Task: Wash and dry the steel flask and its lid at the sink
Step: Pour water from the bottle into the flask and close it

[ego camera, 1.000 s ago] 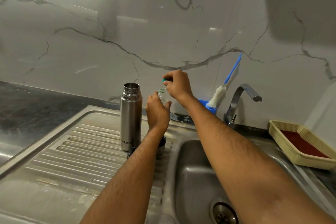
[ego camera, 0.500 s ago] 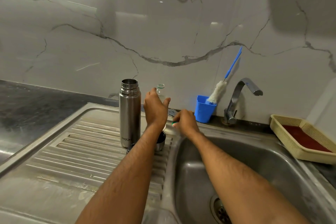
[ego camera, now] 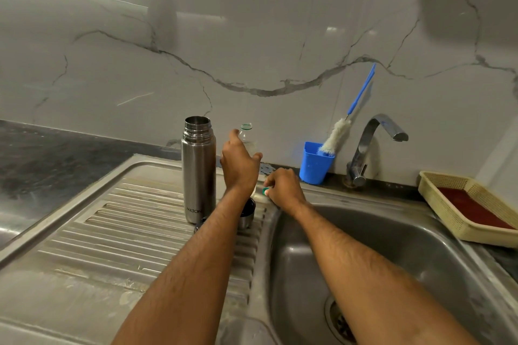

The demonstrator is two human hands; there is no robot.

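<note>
One second on, your right hand [ego camera: 284, 190] has dropped to the sink [ego camera: 392, 232] ledge, pinching the green cap [ego camera: 265, 191]; your left hand [ego camera: 241, 168] grips the uncapped bottle [ego camera: 247, 134], soap ready for the flask [ego camera: 198, 168]

The scene is evenly but rather dimly lit, with a warm grey cast. Light comes from above: small bright glints sit high on the glossy marble wall [ego camera: 252, 36], which also mirrors a dark cable loop and a soft shadowy block at the upper right. The steel flask [ego camera: 198, 171] carries a vertical highlight, and the sink [ego camera: 406, 246] basin shows dull, smeared reflections. The blue cup [ego camera: 315, 162] glows slightly at its left edge. Wide-angle distortion bends the draining surface [ego camera: 98, 232] and the wall's lines near the borders. Focus is fairly sharp centrally, softer toward the corners.
</note>
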